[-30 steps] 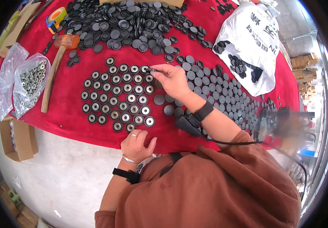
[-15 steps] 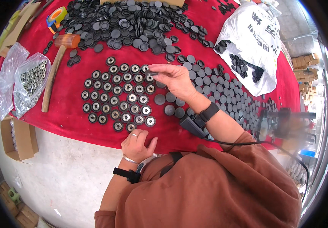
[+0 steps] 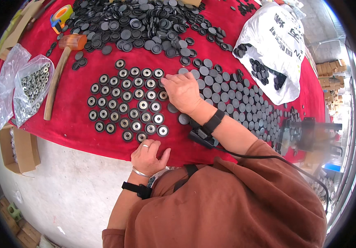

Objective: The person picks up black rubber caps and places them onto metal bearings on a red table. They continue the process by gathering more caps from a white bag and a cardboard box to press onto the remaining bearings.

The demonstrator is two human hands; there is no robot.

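Across the middle of the red cloth sits a cluster of round black caps with metal bearings (image 3: 126, 96) set in them, hollow side up. At the cluster's right edge my right hand (image 3: 182, 91) is lowered palm down, its fingers curled in over the pieces there. Whatever is under those fingertips is hidden. My left hand (image 3: 148, 158) rests at the table's near edge, just below the cluster, thumb apart from the fingers and nothing in it. Plain grey-black caps (image 3: 231, 93), lying flat side up, spread out to the right of my right hand.
A big heap of black caps (image 3: 136, 25) fills the far side. On the left lie a mallet (image 3: 58, 78), a tape roll (image 3: 62, 15) and a clear bag of metal bearings (image 3: 35, 87). A white sack (image 3: 273, 49) spills caps at far right; a cardboard box (image 3: 23, 151) stands below.
My right hand, which held a dark cap between thumb and fingers, has turned palm down and come lower at the cluster's right edge. My left hand has stayed in place.
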